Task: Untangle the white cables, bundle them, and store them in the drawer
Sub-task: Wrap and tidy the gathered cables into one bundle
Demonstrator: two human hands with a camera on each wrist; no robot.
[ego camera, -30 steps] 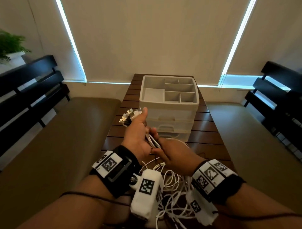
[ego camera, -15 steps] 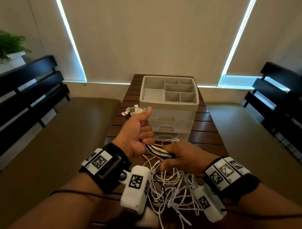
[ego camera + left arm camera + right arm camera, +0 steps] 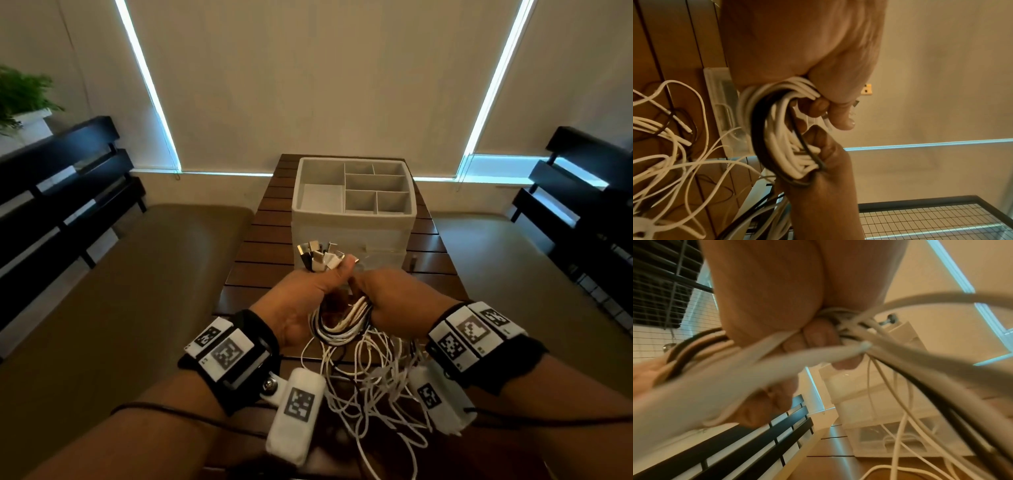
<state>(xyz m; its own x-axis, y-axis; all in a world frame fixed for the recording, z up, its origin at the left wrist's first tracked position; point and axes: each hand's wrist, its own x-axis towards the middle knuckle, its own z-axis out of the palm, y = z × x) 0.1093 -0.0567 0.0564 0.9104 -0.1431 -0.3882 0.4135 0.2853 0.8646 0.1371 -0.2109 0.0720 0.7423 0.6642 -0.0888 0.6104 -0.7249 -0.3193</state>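
Several white cables [image 3: 346, 323], with a dark one among them, run as a bunch between both hands above the slatted wooden table [image 3: 260, 253]. My left hand [image 3: 308, 291] grips the bunch just below the plug ends [image 3: 320, 257], which stick up past its thumb. My right hand [image 3: 390, 294] grips the same bunch [image 3: 789, 146] right beside the left, fingers curled round it [image 3: 818, 335]. The loose lengths [image 3: 373, 387] hang in a tangle below the wrists. The white drawer unit [image 3: 354, 205] stands behind the hands, its drawers hidden by them in the head view.
The unit's top tray [image 3: 318, 202] has several empty compartments. A small dark item [image 3: 413, 264] lies on the table right of the unit. Padded benches [image 3: 120, 308] flank the table, with black slatted backrests [image 3: 61, 192] at both sides. A plant [image 3: 20, 99] sits far left.
The left hand has moved right and toward the drawer unit with the plug ends. The right hand has risen and closed in beside it, taking up more cable.
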